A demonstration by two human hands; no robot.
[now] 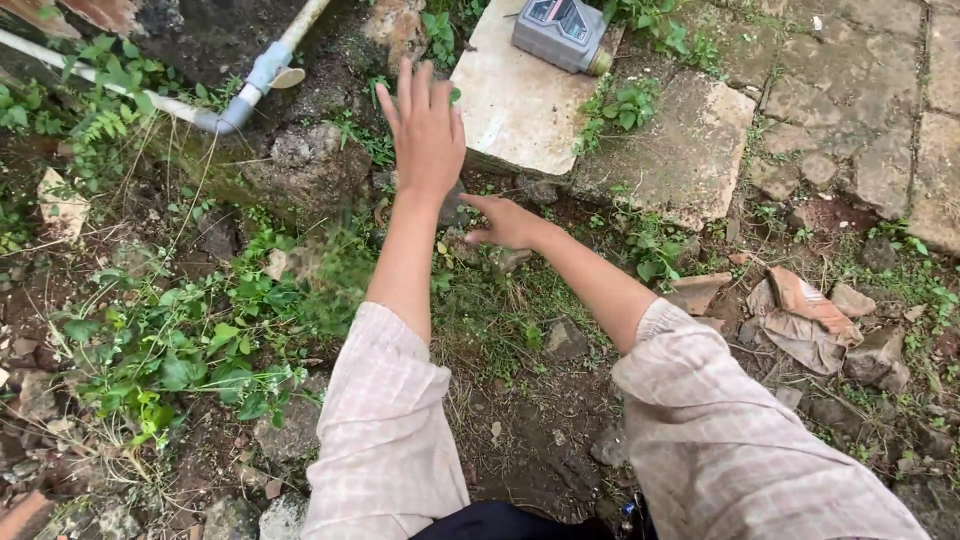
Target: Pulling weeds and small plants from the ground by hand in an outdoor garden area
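My left hand (426,130) is stretched forward over the soil, fingers spread and palm down, holding nothing. It hovers near a rough rock (305,160) and the edge of a pale stone slab (520,100). My right hand (505,222) is low by the ground below the slab's edge, fingers pointing left toward small weeds and dirt; nothing shows in its grip. Both arms wear pale checked sleeves.
A grey plastic bottle (560,32) lies on the slab. A white pipe with a grey elbow joint (245,95) runs at top left. Leafy weeds (190,350) cover the left; stone paving (850,100) and broken tile pieces (800,310) lie at the right.
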